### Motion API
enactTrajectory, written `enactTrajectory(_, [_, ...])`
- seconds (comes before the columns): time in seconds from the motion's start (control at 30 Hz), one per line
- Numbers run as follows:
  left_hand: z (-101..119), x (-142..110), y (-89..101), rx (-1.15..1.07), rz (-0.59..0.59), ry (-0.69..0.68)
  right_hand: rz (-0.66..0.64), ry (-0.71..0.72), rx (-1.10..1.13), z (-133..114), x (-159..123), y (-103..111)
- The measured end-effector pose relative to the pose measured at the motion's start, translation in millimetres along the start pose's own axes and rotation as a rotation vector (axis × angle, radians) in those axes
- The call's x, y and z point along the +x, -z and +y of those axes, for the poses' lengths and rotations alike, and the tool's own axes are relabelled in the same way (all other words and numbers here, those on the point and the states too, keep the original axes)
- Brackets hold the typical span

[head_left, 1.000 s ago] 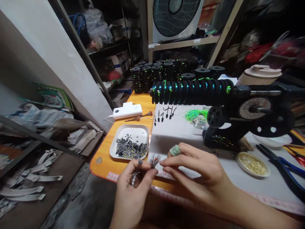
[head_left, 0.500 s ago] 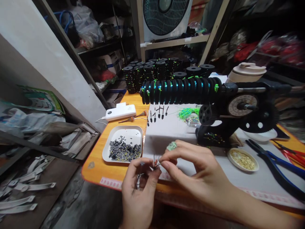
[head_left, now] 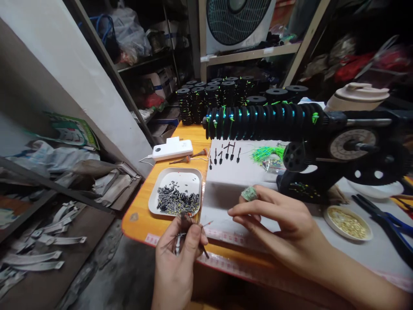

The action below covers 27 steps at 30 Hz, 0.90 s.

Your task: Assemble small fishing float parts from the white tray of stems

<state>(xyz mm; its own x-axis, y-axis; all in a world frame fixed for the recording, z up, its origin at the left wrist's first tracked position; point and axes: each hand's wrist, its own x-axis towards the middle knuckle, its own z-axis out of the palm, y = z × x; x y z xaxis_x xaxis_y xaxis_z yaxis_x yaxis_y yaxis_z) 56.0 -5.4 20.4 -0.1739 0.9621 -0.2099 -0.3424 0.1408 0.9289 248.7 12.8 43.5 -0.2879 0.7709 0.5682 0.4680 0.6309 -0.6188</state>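
Note:
My left hand is closed low in front of the white tray, pinching a bundle of thin dark strands between thumb and fingers. A fine piece with a red-orange tip sticks out to the right of it, and a dark end pokes out below. My right hand is apart from it, over the white sheet. Its thumb and index fingertips come close together in a pinch; anything between them is too small to make out. A green wrap covers one of its fingertips.
The white tray holds many small black and grey pieces. Behind stand a black winding machine with a ridged roller, and several black spools. At right are a dish of gold-coloured bits and blue-handled pliers.
My hands have separated: the left has moved left and down with the strand bundle, while the right has drawn away to the right. The view has shifted slightly left.

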Motion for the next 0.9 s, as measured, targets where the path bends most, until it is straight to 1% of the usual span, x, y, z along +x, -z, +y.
enactTrajectory(0.13, [1, -4, 0.2, 0.018, 0.004, -0.024, -0.016, 0.021, -0.018, 0, -2, -3])
enactTrajectory(0.3, [-4, -8, -4.8, 0.070, 0.116, -0.129, -0.040, 0.004, 0.041, -4, -5, -6])
enactTrajectory(0.37, [-5, -10, -9.4, 0.072, 0.136, -0.149, -0.037, -0.012, 0.083, -7, -5, -7])
enactTrajectory(0.5, [-11, -15, -20.6, 0.055, 0.094, -0.196, 0.028, -0.052, 0.124, -13, -4, -10])
enactTrajectory(0.67, [-21, -17, -31.8, 0.056, 0.034, -0.350, 0.078, -0.086, 0.122, -17, -5, -10])
enactTrajectory(0.73, [-23, -19, -35.4, 0.030, 0.033, -0.312, 0.091, -0.092, 0.127, -17, -5, -9])
enactTrajectory(0.83, [-21, -20, -39.7, -0.045, 0.095, -0.139, 0.084, -0.116, 0.152, -16, -5, -10])
enactTrajectory(0.9, [-18, -20, -41.2, -0.105, 0.130, -0.051, 0.059, -0.130, 0.180, -15, -5, -11])
